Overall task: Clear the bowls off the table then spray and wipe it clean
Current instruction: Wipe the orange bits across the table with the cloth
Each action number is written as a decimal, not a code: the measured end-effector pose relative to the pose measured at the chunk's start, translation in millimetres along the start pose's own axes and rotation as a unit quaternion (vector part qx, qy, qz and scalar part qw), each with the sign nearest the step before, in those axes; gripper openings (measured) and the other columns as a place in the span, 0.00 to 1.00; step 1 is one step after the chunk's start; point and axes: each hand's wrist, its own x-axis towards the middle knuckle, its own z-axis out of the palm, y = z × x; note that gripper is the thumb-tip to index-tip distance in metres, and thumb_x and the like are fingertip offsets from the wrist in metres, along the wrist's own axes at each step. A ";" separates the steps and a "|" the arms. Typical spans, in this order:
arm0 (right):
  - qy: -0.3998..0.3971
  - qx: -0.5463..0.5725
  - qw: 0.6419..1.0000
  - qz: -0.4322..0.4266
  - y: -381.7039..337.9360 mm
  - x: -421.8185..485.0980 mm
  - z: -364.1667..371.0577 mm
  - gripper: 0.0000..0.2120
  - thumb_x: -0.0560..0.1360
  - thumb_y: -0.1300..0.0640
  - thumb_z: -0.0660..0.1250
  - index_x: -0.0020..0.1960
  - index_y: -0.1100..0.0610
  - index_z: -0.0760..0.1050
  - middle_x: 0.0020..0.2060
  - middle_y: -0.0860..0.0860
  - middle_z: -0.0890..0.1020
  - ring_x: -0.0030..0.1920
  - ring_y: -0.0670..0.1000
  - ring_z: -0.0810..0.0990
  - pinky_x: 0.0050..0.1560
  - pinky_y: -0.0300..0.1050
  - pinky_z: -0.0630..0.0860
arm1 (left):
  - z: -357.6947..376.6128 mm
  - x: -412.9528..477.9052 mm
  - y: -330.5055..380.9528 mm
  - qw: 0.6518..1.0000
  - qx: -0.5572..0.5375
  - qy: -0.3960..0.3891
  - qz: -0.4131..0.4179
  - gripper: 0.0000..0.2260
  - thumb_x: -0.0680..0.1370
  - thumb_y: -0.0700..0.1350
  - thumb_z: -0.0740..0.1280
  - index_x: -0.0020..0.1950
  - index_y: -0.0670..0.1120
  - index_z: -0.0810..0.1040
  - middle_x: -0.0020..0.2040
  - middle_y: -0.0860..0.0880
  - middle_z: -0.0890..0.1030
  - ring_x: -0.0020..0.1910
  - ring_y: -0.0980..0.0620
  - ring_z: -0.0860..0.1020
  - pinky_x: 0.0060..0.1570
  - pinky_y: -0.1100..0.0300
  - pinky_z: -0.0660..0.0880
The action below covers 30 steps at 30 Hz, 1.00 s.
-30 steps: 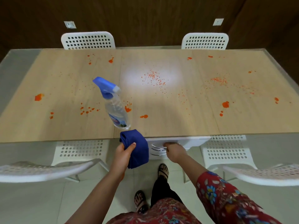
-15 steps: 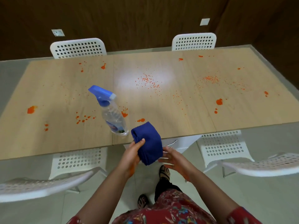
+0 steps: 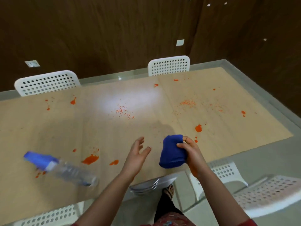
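My right hand (image 3: pixel 191 152) grips a folded blue cloth (image 3: pixel 171 151) over the near edge of the table (image 3: pixel 114 131). To the left of the cloth, my left hand (image 3: pixel 137 153) hovers over the table with spread fingers and holds nothing. A clear spray bottle (image 3: pixel 65 170) with a blue trigger head stands near the front left, blurred in the head view. Orange stains (image 3: pixel 90 159) and crumbs (image 3: pixel 123 111) dot the wooden top. A stack of bowls (image 3: pixel 146 187) sits on a white chair under the front edge, below my arms.
Two white perforated chairs (image 3: pixel 47 82) stand at the far side against a dark wall. More white chairs (image 3: pixel 267 193) stand at the near side, right and left. My sandalled foot (image 3: pixel 168 191) shows on the pale floor beside the bowls.
The cloth passed from my left hand to my right hand, and both hands rose over the table. My right hand left the bowls on the chair. The view swung up and right.
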 end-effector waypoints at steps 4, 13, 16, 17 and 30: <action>-0.078 0.048 0.995 0.039 -45.5 45.1 -29.6 0.14 0.72 0.55 0.70 0.56 0.56 0.78 0.51 0.54 0.84 0.51 0.55 0.81 0.44 0.45 0.77 | 38.8 55.0 63.4 0.984 0.064 -0.149 0.071 0.14 0.80 0.53 0.64 0.65 0.54 0.73 0.59 0.60 0.77 0.57 0.64 0.74 0.55 0.67 0.69; -0.046 0.313 0.936 0.156 -57.5 110.1 -51.3 0.29 0.69 0.48 0.73 0.67 0.60 0.75 0.60 0.58 0.81 0.56 0.56 0.82 0.50 0.49 0.82 | 110.5 147.5 125.7 0.987 0.144 0.003 0.072 0.12 0.78 0.54 0.65 0.40 0.48 0.75 0.37 0.51 0.78 0.39 0.52 0.77 0.44 0.49 0.75; -0.023 0.348 0.931 0.109 -70.9 127.8 -62.0 0.19 0.76 0.52 0.63 0.63 0.60 0.76 0.55 0.58 0.83 0.49 0.56 0.85 0.42 0.48 0.83 | 123.2 167.2 128.9 0.986 0.160 -0.021 0.039 0.10 0.78 0.54 0.66 0.53 0.50 0.77 0.48 0.54 0.80 0.47 0.53 0.79 0.51 0.47 0.78; -0.020 0.361 0.928 0.090 -75.5 134.5 -69.4 0.18 0.77 0.53 0.62 0.63 0.60 0.75 0.56 0.59 0.83 0.50 0.56 0.84 0.46 0.50 0.83 | 127.3 173.5 130.5 0.981 0.186 -0.024 0.049 0.13 0.77 0.54 0.66 0.60 0.52 0.75 0.52 0.56 0.79 0.49 0.54 0.79 0.52 0.49 0.78; 0.055 0.347 0.936 0.026 -137.2 205.6 -196.6 0.39 0.64 0.52 0.75 0.72 0.57 0.68 0.66 0.60 0.75 0.65 0.63 0.75 0.64 0.62 0.71 | 198.1 252.9 149.9 0.826 0.468 -0.178 0.259 0.30 0.78 0.56 0.64 0.77 0.62 0.55 0.78 0.55 0.50 0.77 0.51 0.49 0.75 0.49 0.52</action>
